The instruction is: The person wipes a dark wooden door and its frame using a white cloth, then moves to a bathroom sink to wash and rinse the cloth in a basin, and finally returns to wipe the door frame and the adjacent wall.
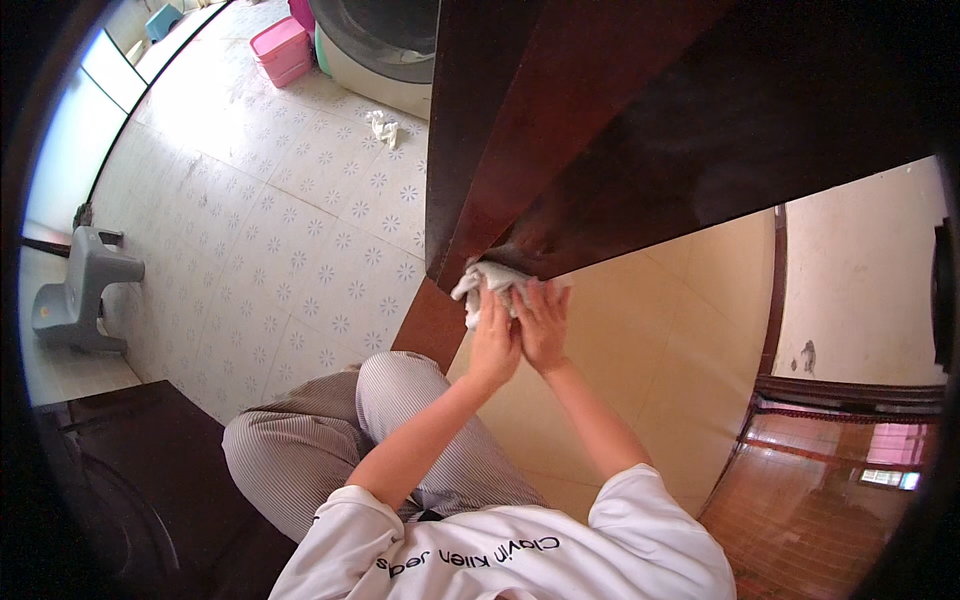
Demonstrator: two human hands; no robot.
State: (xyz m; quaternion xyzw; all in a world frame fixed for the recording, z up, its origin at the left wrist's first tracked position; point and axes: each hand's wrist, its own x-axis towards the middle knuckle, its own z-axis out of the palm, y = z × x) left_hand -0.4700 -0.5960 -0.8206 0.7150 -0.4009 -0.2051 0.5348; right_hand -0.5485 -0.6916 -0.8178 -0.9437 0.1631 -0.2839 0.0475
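A crumpled white cloth (491, 281) is pressed against the lower end of a dark red-brown wooden door frame (510, 142). My left hand (495, 341) lies on the cloth with its fingers pointing up the picture. Beside it, my right hand (541, 322) bears on the cloth's right part, fingers somewhat spread. The two hands touch along their inner edges. Below the cloth, a brown threshold strip (429, 322) runs between two floors. The fingertips are partly lost in the folds.
Left is a patterned tile floor (300, 225) with a grey plastic stool (86, 292), a crumpled white scrap (384, 127), a pink lidded box (281, 49) and a front-loading washing machine (375, 82). A dark wooden panel (150, 480) stands lower left. Beige tiles (637, 360) extend right.
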